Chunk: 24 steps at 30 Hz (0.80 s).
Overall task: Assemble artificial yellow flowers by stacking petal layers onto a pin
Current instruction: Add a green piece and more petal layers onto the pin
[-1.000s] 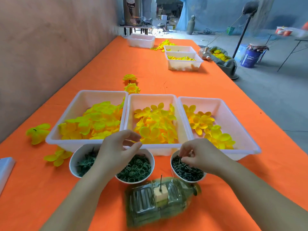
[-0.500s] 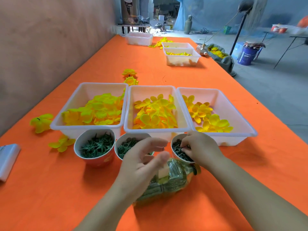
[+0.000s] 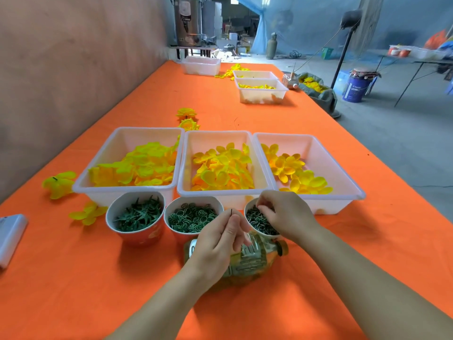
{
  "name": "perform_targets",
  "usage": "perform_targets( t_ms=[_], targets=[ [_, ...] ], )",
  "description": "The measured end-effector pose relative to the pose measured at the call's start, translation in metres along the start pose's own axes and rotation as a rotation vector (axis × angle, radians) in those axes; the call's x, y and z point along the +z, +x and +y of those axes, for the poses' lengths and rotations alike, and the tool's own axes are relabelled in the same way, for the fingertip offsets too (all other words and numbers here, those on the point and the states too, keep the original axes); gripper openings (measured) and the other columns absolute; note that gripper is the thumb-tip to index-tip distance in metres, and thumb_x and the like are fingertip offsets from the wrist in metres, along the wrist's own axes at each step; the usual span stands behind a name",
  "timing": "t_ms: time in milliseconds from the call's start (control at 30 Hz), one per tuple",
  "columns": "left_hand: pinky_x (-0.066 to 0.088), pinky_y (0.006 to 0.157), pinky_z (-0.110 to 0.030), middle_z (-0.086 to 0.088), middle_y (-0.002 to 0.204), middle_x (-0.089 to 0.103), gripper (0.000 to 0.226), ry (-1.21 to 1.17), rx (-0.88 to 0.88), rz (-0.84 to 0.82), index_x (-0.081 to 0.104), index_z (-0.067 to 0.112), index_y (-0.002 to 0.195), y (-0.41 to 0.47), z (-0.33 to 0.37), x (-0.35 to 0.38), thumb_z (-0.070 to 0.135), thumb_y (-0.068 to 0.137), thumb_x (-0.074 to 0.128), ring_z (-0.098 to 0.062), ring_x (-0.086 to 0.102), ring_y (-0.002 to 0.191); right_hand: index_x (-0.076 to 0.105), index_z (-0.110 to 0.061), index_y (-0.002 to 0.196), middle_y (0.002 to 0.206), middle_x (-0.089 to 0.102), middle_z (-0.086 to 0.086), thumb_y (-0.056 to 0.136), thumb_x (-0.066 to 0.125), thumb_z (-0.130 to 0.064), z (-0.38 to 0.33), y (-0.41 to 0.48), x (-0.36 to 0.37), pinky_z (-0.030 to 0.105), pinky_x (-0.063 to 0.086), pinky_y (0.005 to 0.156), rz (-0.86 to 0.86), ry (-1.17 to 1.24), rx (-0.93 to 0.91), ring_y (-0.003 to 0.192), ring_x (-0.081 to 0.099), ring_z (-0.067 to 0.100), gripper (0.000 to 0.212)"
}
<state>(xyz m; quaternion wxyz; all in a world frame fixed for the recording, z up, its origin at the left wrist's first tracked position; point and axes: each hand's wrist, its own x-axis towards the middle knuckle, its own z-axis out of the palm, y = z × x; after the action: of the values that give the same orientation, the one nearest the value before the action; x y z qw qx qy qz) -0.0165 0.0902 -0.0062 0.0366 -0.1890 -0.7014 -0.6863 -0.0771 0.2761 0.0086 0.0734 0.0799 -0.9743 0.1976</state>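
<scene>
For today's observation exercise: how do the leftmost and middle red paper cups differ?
The leftmost red paper cup holds dark green spiky stars; the middle red paper cup holds paler green rings. The leftmost shows fully; the left hand hides part of the middle. Both are white inside.

orange table (image 3: 73, 290), white trays (image 3: 221, 192), cups (image 3: 141, 238), bottle (image 3: 252, 261), loose flowers (image 3: 58, 184)

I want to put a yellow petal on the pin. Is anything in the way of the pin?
Yes. The left hand is wrapped round the pin, so only its tip pokes out on top. The cup of green rings and the cup of dark bits stand close on either side.
</scene>
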Motion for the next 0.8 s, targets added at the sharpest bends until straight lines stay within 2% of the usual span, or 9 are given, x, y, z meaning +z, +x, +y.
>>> perform_targets(
  t_ms=[67,133,267,333,400,500,667,733,800],
  targets=[
    [0.042,0.063,-0.049,0.005,0.058,0.054,0.033,-0.015,0.012,-0.031,0.06,0.015,0.086,0.0,0.001,-0.002,0.024,0.104,0.034,-0.045,0.052,0.064,0.063,-0.027,0.1,0.089,0.069,-0.003,0.098,0.055,-0.027,-0.004,0.001,0.0,0.039,0.05,0.071,0.018,0.064,-0.01,0.088,0.062,0.023,0.008],
    [0.042,0.063,-0.05,0.007,0.058,0.057,0.032,-0.016,0.015,-0.046,0.06,0.01,0.088,0.0,0.003,-0.002,0.023,0.103,0.035,-0.046,0.052,0.065,0.067,-0.026,0.1,0.083,0.064,-0.008,0.098,0.056,-0.023,-0.007,0.002,-0.001,0.035,0.047,0.069,0.052,0.129,-0.02,0.084,0.06,0.018,0.011],
    [0.055,0.081,-0.032,0.001,0.071,0.062,0.024,-0.14,-0.036,-0.009,0.066,0.011,0.103,-0.003,0.005,-0.002,0.028,0.099,0.05,-0.026,0.07,0.09,0.078,-0.019,0.098,0.089,0.071,-0.009,0.093,0.064,-0.009,-0.013,0.006,-0.008,0.02,0.045,0.077,0.099,0.319,0.035,0.085,0.063,0.005,0.018],
    [0.055,0.079,-0.027,-0.001,0.081,0.07,0.016,-0.241,-0.077,0.049,0.068,0.02,0.102,-0.003,0.005,-0.002,0.032,0.093,0.063,-0.023,0.071,0.1,0.078,-0.017,0.1,0.087,0.075,-0.004,0.093,0.064,-0.005,-0.015,0.006,-0.012,0.019,0.052,0.067,0.092,0.493,0.098,0.075,0.068,-0.002,0.02],
    [0.054,0.072,-0.024,-0.005,0.087,0.074,0.013,-0.33,-0.118,0.117,0.07,0.026,0.089,-0.003,0.006,-0.003,0.037,0.084,0.073,-0.02,0.072,0.096,0.077,-0.013,0.1,0.085,0.076,0.001,0.095,0.061,-0.003,-0.019,0.005,-0.015,0.018,0.05,0.051,0.098,0.61,0.118,0.069,0.071,-0.002,0.02],
    [0.052,0.068,-0.026,-0.011,0.089,0.075,0.018,-0.414,-0.154,0.172,0.073,0.025,0.082,-0.002,0.005,-0.003,0.039,0.074,0.077,-0.018,0.069,0.086,0.071,-0.014,0.095,0.079,0.074,0.003,0.099,0.055,-0.005,-0.028,0.0,-0.02,0.023,0.051,0.046,0.116,0.653,0.076,0.07,0.074,0.007,0.019],
    [0.046,0.064,-0.029,0.0,0.074,0.065,0.016,-0.463,-0.135,0.162,0.075,0.02,0.084,-0.001,0.003,-0.004,0.033,0.075,0.077,-0.015,0.061,0.074,0.057,-0.019,0.096,0.083,0.077,0.001,0.102,0.053,-0.013,-0.054,-0.015,-0.033,0.03,0.059,0.059,0.068,0.874,-0.014,0.08,0.076,0.014,0.01],
    [0.047,0.064,-0.028,0.001,0.074,0.064,0.014,-0.498,-0.139,0.15,0.075,0.02,0.086,-0.001,0.003,-0.005,0.029,0.074,0.078,-0.014,0.062,0.072,0.06,-0.018,0.096,0.091,0.077,-0.002,0.099,0.058,-0.015,-0.064,-0.025,-0.035,0.033,0.061,0.066,0.048,1.003,-0.087,0.09,0.074,0.013,0.005],
    [0.046,0.065,-0.027,-0.001,0.075,0.064,0.014,-0.534,-0.145,0.128,0.075,0.019,0.085,-0.002,0.003,-0.006,0.028,0.074,0.079,-0.014,0.062,0.072,0.068,-0.02,0.09,0.088,0.074,-0.006,0.089,0.065,-0.02,-0.071,-0.035,-0.036,0.03,0.058,0.068,0.069,1.055,-0.14,0.084,0.07,0.009,0.003]
  ],
)
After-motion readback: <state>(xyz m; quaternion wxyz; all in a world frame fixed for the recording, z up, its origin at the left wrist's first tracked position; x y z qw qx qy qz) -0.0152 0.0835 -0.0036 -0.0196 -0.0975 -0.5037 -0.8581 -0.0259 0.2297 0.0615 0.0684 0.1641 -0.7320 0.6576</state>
